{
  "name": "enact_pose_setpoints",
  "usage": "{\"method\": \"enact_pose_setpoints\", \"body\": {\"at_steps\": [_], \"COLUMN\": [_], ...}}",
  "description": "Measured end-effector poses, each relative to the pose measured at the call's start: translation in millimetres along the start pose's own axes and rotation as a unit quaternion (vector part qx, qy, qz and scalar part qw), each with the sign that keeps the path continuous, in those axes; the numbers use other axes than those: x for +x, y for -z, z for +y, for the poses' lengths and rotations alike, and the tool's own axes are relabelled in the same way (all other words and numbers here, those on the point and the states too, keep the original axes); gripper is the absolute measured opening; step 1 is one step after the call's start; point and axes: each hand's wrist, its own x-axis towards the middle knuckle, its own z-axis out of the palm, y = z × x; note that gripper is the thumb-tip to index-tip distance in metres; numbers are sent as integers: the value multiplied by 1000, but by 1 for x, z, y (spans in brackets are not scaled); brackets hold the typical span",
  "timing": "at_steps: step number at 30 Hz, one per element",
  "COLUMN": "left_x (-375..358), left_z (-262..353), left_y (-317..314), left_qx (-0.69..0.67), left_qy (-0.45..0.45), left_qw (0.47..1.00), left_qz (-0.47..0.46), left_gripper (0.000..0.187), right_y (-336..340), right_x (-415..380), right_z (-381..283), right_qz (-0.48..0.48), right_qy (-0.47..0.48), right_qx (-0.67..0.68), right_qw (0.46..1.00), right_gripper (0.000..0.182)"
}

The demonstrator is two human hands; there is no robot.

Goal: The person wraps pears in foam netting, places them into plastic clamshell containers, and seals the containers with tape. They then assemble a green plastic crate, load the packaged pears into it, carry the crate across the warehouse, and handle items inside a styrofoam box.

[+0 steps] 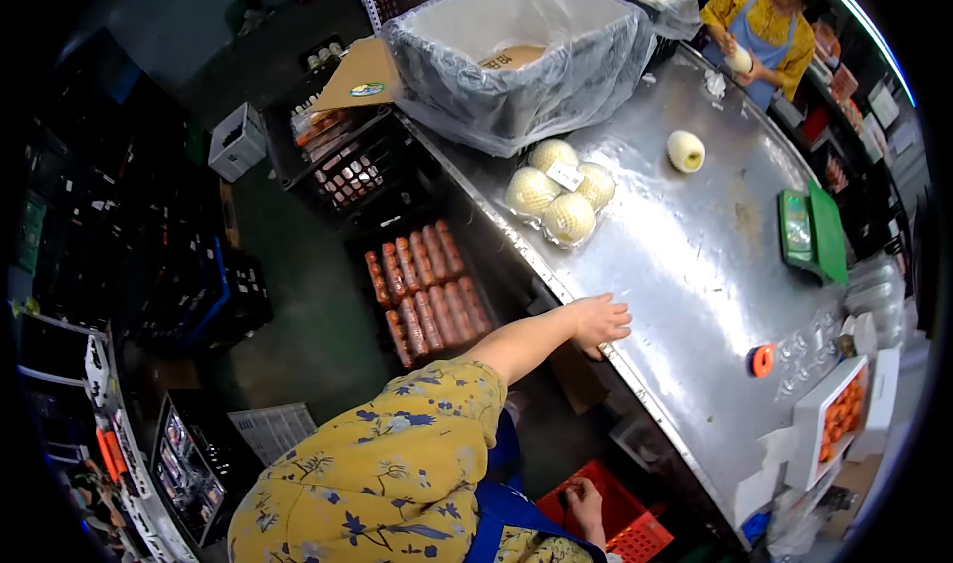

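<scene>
Left hand (602, 321) rests on the edge of the table (685, 255), fingers loosely bent; right hand (586, 504) hangs by the red crate (625, 503), its grip impossible to tell. Fruit pack (562, 193) lies on the table near the left hand: probably fairly heavy, slick-wrapped, easily bruised, best cupped beneath.

Left hand (601, 321) on the edge of a metal table (685, 255), right hand (586, 503) by a red basket (643, 540)
</scene>
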Motion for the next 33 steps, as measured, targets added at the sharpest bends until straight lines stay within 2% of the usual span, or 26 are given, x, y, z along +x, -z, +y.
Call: {"method": "enact_pose_setpoints", "body": {"at_steps": [1,2,3,5,6,7,8,9,10,11,12,13,16,21,23,33], "left_x": [3,9,5,8,10,16,15,9,8,11,10,8,8,12,11,15], "left_z": [5,7,-20,-22,-17,-10,-13,-11,-19,-24,-21,-29,-27,-31,-31,-28], "left_y": [-10,-25,11,19,15,5,-2,-11,-18,3,2,4,15,17,12,25], "left_qx": [-1,12,17,-5,-20,-59,-71,-78,-91,-65,-46,-24,-6,-11,-5,-11], "left_qy": [0,-2,0,9,7,-1,22,28,19,21,20,13,19,30,24,25], "left_qw": [1000,999,1000,1000,999,998,997,994,993,998,998,999,999,999,999,1000], "left_qz": [23,29,21,-17,-40,-25,-27,67,69,6,37,36,27,0,26,2], "left_gripper": [73,73,73,73,74,74,74,75,75,72,69,69,72,73,73,75], "right_y": [8,15,16,26,32,44,47,46,50,51,52,54,54,70,74,108], "right_x": [-4,-4,10,11,4,-12,-11,-13,-5,5,2,9,21,32,37,60], "right_z": [-2,11,-23,-26,-29,-27,-55,-67,-74,-77,-74,-88,-88,-102,-99,-108], "right_qz": [12,21,47,58,60,70,52,65,63,77,93,96,103,105,99,86], "right_qy": [13,-11,-17,-57,33,102,115,97,69,89,75,38,18,19,20,33], "right_qx": [9,39,37,16,-58,-133,-68,-65,-108,-99,-102,-104,-59,-41,-48,-35], "right_qw": [1000,999,998,997,996,983,990,991,990,988,988,989,993,993,994,995], "right_gripper": [17,24,21,19,18,17,15,14,17,20,21,23,25,24,25,27]}}
